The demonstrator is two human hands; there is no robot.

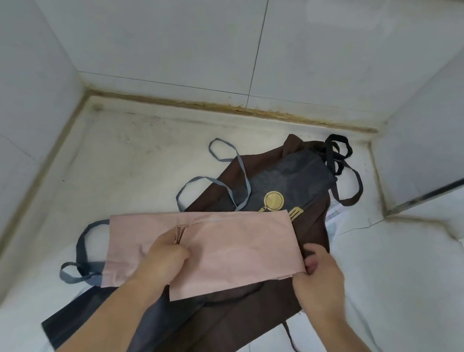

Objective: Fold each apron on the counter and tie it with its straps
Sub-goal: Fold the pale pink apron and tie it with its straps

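Two hands (164,256) (317,276) at pink apron (233,251) edges

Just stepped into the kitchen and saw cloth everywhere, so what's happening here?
A person is folding a pink apron on the counter. The left hand pinches its bunched fabric near the middle; the right hand grips its right corner. It lies on a brown apron and a dark grey one, both still unfolded, straps loose.

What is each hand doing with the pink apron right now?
Left hand: pinching the bunched straps on top of the pink apron.
Right hand: gripping that apron's right corner.
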